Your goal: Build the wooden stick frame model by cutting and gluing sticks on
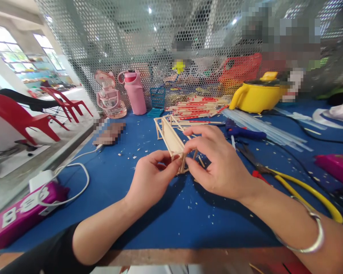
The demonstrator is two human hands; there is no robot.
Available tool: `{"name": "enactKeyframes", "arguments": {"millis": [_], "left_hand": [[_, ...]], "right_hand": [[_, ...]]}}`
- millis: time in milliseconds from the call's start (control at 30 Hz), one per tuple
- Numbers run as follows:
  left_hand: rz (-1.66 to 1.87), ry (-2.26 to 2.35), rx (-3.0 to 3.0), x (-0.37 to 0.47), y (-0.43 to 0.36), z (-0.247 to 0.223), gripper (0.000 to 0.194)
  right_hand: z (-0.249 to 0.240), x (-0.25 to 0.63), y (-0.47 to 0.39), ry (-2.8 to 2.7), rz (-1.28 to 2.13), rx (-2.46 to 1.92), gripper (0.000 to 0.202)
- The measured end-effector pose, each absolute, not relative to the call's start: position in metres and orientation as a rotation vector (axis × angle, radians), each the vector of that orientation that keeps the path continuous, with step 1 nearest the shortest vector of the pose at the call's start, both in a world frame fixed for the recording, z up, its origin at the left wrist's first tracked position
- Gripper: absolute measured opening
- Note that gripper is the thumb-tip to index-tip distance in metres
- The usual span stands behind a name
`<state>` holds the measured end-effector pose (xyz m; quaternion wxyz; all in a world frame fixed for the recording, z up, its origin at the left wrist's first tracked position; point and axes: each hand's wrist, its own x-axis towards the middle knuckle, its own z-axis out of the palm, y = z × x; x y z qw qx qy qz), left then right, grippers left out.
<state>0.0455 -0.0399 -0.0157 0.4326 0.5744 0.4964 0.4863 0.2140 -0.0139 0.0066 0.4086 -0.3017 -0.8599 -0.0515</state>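
A small wooden frame (172, 140) is held midway between the near and far edges of the desk (160, 228). Its near end is pinched by the left hand (151, 177); whether it is gripped or merely touched by the right hand (217, 163) cannot be told. Loose sticks (196, 107) are heaped toward the far edge; a purple power strip (25, 213) is laid by the left edge.

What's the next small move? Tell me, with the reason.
Probably steady the wooden-stick frame with the left hand while the right hand gently presses its near end: both hands' fingers are at that end, and the glue gun lies aside.
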Motion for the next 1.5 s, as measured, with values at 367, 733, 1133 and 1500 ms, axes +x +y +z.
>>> {"name": "enactKeyframes", "arguments": {"millis": [367, 733, 1133, 1500], "left_hand": [[1.221, 1.264, 1.447, 0.044, -0.038, -0.018, 0.021], [1.163, 1.249, 1.568, 0.033, -0.038, -0.016, 0.029], [1.138, 1.346, 1.647, 0.037, -0.037, -0.016, 0.027], [1.258, 1.367, 1.640, 0.041, -0.038, -0.023, 0.024]], "right_hand": [[0.003, 0.216, -0.011, -2.182, -0.413, -0.638, 0.013], [0.005, 0.220, -0.013, -2.037, -0.221, -0.667, 0.010], [0.012, 0.238, 0.004, -1.760, -0.090, -0.924, 0.010], [0.005, 0.226, 0.000, -2.147, 0.010, -0.654, 0.022]]}}
